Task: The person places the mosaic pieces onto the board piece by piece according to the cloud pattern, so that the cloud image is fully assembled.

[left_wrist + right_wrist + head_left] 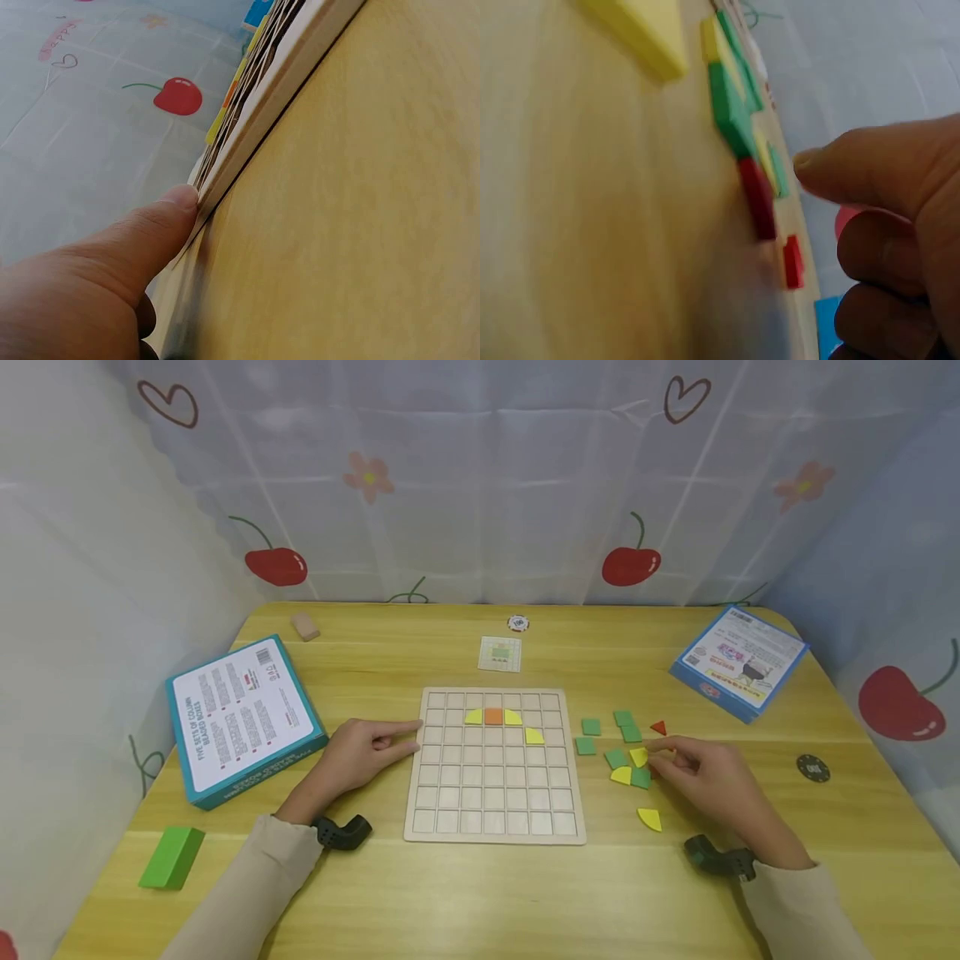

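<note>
At the left edge of a pale wooden grid board (494, 831), my left hand (367, 756) reaches out with forefinger and thumb extended. Its thumb (161, 221) touches the board's side in the left wrist view. Three yellow quarter-circle tiles, one of them this tile (534, 737), and an orange square (492, 717) sit on the grid. Right of the board, my right hand (701, 772) has its fingertips beside a yellow quarter-circle tile (638, 757) among green squares (617, 759). In the right wrist view its thumb points towards the tiles, the other visible fingers curled.
A red triangle (658, 727) and another yellow tile (649, 819) lie near my right hand. A pattern card (499, 654) and a chip (518, 623) lie behind the board. Boxes (247, 718) (741, 662) flank it; a green block (172, 858) lies front left, a dark chip (813, 767) right.
</note>
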`<state>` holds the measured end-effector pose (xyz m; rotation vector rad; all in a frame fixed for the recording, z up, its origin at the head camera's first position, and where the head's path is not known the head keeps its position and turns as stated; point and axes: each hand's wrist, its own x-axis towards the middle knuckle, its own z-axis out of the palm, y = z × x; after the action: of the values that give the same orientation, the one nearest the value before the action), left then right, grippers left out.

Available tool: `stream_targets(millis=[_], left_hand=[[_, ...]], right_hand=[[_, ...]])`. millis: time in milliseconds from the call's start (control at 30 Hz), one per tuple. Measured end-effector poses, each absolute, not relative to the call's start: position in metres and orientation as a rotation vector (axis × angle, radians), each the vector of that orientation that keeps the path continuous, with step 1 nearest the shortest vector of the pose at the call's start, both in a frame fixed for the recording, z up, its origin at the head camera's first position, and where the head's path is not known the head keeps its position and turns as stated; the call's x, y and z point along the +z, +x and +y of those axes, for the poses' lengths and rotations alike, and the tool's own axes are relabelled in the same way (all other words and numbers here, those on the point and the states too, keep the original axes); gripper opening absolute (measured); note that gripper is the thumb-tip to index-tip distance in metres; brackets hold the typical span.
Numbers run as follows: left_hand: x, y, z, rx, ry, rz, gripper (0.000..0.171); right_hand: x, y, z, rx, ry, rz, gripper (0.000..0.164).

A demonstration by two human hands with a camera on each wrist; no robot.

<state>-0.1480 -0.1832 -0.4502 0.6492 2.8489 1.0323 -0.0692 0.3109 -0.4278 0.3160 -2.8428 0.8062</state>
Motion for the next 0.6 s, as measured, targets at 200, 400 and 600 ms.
stream_targets(millis=[200,400,600], left_hand=[[-0.451,-0.147,-0.183,1.019,0.651,2.848,0.036],[-0.450,-0.147,-0.183,1.021,0.653,2.852,0.036],[-0.449,-0.148,-0.183,1.013,0.647,2.851,0.036]], right_hand=[[-0.427,-0.067,0.307,0.703,0.285,-2.898,0.023],[-0.426,-0.065,0.295,0.564,0.226,-2.914,0.034],[-0.430,-0.065,0.286,0.527,0.243,-2.884,0.032]])
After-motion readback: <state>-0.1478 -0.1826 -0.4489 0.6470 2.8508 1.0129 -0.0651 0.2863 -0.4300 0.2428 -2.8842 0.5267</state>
